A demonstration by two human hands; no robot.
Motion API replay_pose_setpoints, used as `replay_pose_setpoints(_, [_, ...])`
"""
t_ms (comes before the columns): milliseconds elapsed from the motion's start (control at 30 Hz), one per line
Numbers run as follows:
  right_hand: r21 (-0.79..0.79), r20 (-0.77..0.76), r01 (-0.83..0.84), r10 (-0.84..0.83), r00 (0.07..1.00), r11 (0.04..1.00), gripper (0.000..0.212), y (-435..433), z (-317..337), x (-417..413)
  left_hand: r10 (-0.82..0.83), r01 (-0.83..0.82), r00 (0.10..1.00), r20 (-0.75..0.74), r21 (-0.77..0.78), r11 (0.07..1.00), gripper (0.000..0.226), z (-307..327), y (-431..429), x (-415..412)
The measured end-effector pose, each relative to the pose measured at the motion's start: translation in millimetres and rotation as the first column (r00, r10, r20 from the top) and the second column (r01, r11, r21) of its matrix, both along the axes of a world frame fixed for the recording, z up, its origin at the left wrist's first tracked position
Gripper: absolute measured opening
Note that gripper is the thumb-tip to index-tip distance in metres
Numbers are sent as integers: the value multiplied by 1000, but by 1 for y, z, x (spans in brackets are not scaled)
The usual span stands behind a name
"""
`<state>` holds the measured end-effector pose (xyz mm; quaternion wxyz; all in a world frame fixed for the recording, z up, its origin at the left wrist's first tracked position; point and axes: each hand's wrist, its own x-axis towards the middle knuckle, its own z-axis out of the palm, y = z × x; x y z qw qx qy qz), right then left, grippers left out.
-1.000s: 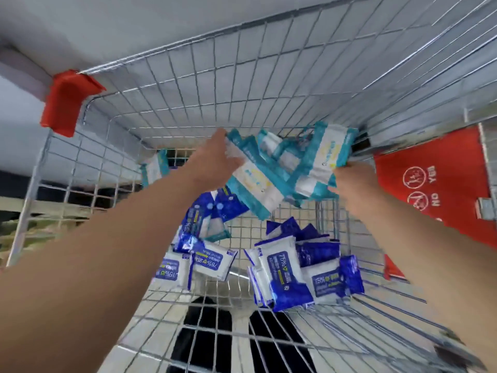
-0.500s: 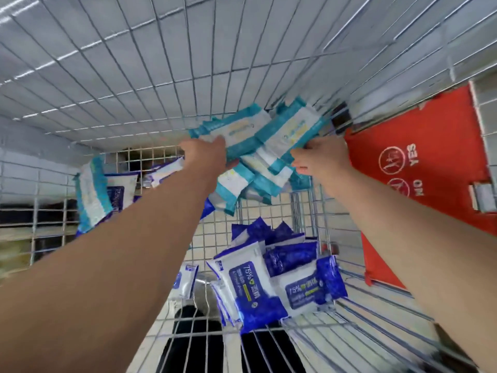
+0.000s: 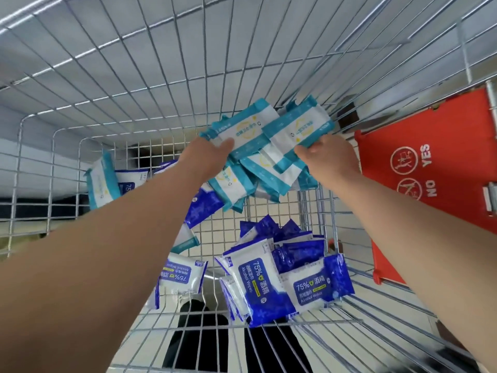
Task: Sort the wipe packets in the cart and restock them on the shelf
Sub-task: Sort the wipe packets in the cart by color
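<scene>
I look down into a wire shopping cart (image 3: 161, 84). Between both hands I hold a bundle of several teal-and-white wipe packets (image 3: 266, 146) above the cart floor, near the far wall. My left hand (image 3: 207, 157) grips the bundle's left side with its thumb on top. From the right, my right hand (image 3: 326, 157) grips the bundle. Dark blue 75% alcohol wipe packets (image 3: 285, 278) lie piled on the cart floor below, with one more (image 3: 183, 275) to their left. A lone teal packet (image 3: 100, 181) leans against the left wall.
A red fold-down child seat flap (image 3: 430, 184) with YES/NO signs stands at the cart's right end. Wire walls close in on all sides. Dark shoes or legs (image 3: 201, 343) show through the cart floor.
Both hands lifted the teal bundle a little up and toward the far right wall. The view moved deeper into the cart.
</scene>
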<state>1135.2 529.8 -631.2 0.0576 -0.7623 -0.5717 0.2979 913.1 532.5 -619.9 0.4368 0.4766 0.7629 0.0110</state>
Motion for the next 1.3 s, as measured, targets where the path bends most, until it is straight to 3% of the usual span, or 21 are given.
replay_pose_setpoints(133, [131, -12, 41, -39, 999, 991, 25, -20, 23, -15, -86, 89, 991, -107, 31, 996, 54, 14, -12, -25])
replay_pose_setpoints(267, [154, -145, -150, 172, 974, 977, 20, -30, 33, -67, -100, 135, 962, -253, 123, 983, 41, 29, -33, -75])
replay_pose_setpoints(333, [110, -193, -254, 271, 943, 961, 24, -34, 27, -101, -144, 193, 934, -328, 122, 974, 34, 31, -48, -108])
replay_pose_setpoints(433, [-38, -192, -373, 359, 913, 927, 33, -43, 8, -146, -180, 223, 911, -370, 78, 972, 44, 21, -65, -155])
replay_pose_setpoints(533, [-127, -153, -417, 398, 905, 900, 18, -54, -16, -175, -245, 255, 921, -303, -6, 967, 63, 3, -78, -189])
replay_pose_setpoints(633, [-94, -122, -410, 398, 909, 907, 16, -61, -33, -191, -290, 285, 935, -206, -55, 957, 68, -12, -89, -205])
replay_pose_setpoints(767, [-32, -158, -350, 341, 927, 936, 22, -64, -39, -207, -171, 177, 981, -89, 58, 983, 39, -20, -92, -205])
replay_pose_setpoints(867, [-5, -161, -292, 288, 944, 956, 26, -65, -46, -217, -70, 94, 982, -176, 128, 987, 23, -22, -95, -204])
replay_pose_setpoints(933, [-44, -177, -222, 211, 961, 974, 45, -66, -51, -223, 2, 33, 978, -210, 163, 986, 45, -21, -97, -205])
replay_pose_setpoints(1033, [-134, -227, -165, 132, 965, 977, 75, -70, -55, -231, 63, -42, 987, -148, 141, 989, 81, -13, -102, -205])
replay_pose_setpoints(1167, [-212, -234, -149, 98, 967, 966, 69, -67, -54, -230, 60, -52, 993, -101, 81, 995, 50, -18, -116, -207])
replay_pose_setpoints(1300, [-191, -140, -209, 184, 973, 959, 57, -65, -52, -233, 86, -78, 988, -127, 70, 994, 51, -18, -121, -206])
